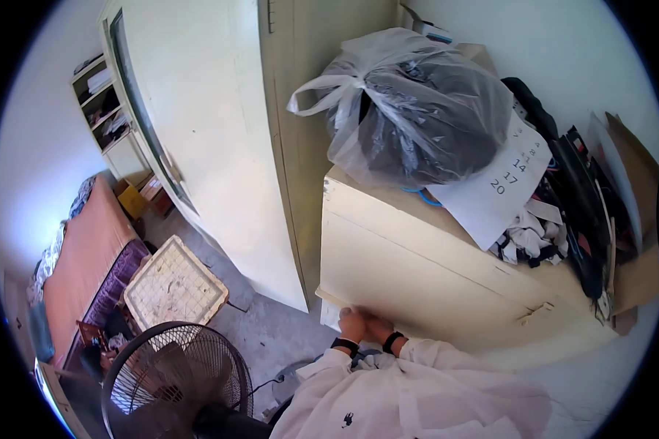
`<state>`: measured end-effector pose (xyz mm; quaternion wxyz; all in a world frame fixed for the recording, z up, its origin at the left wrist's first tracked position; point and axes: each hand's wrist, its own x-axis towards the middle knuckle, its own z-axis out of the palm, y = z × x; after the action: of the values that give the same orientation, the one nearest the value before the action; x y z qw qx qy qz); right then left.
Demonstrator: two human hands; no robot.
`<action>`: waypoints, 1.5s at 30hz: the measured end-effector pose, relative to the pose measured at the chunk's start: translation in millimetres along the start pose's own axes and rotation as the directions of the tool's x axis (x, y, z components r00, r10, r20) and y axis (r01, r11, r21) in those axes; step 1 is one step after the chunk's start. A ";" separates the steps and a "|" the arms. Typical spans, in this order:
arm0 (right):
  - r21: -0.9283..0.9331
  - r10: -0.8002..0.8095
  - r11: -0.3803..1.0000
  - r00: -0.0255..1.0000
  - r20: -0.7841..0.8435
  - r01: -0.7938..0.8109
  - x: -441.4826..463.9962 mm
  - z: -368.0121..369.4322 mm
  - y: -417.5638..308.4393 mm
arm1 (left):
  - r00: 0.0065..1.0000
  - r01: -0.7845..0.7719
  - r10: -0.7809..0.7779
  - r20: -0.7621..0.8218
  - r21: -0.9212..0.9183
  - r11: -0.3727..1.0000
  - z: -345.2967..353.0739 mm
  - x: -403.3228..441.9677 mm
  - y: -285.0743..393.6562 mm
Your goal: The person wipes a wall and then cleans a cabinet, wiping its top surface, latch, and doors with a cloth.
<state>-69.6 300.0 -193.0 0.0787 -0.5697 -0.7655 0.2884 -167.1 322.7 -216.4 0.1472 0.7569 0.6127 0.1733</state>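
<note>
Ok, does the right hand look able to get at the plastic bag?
Probably yes, if it lifts: the bag sits on top of the cabinet, above the right hand, and nothing visible blocks its near side.

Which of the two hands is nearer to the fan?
Left. The left hand is above and to the right of the fan in the view; the right hand is beside it, farther from the fan.

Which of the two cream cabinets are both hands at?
The low cabinet, with the bag on top. The left hand and right hand are at its corner, not the tall cabinet.
</note>
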 end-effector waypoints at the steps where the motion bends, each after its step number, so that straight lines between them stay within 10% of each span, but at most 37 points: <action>1: -0.060 -0.012 0.998 1.000 -0.010 0.011 0.4 6.5 3.0 | 0.989 0.058 -0.049 0.136 -0.062 0.996 -2.1 1.5 -0.9; 16: -0.003 0.047 0.999 0.971 -0.233 -0.049 -30.3 -12.1 10.4 | 0.813 -0.011 0.257 0.522 -0.427 0.904 -43.8 32.3 0.2; 18: 0.271 -0.055 0.946 0.912 -0.406 0.178 -26.9 -11.1 13.8 | 0.894 -0.048 0.247 0.374 -0.468 0.883 -57.7 37.0 7.1; 22: 0.576 0.074 0.814 0.969 -0.236 0.078 -52.2 -52.1 -26.0 | 0.913 -0.032 0.224 0.342 -0.487 0.873 -113.6 32.9 39.7; 24: 0.578 0.117 0.810 0.939 -0.323 0.098 -61.0 -44.4 -33.1 | 0.882 -0.317 0.436 0.180 -0.459 0.830 -124.4 28.6 48.0; 34: 0.452 0.079 0.873 0.862 -0.500 0.183 -138.8 -102.8 -49.9 | 0.794 -0.229 0.476 0.378 -0.540 0.810 -233.4 -23.4 144.6; 40: 0.547 0.153 0.691 0.644 -0.750 0.472 -187.7 -105.1 -57.4 | 0.651 -0.629 0.743 0.156 -0.436 0.643 -268.5 -52.8 198.1; 45: 0.573 0.174 0.712 0.689 -0.704 0.406 -252.8 -143.1 -65.7 | 0.606 -0.697 0.791 0.087 -0.422 0.580 -293.2 -86.3 246.2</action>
<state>25.9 106.2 12.1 0.5960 -0.5083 -0.5438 0.3011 -97.5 190.6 146.6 0.2710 0.9218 0.1678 0.2207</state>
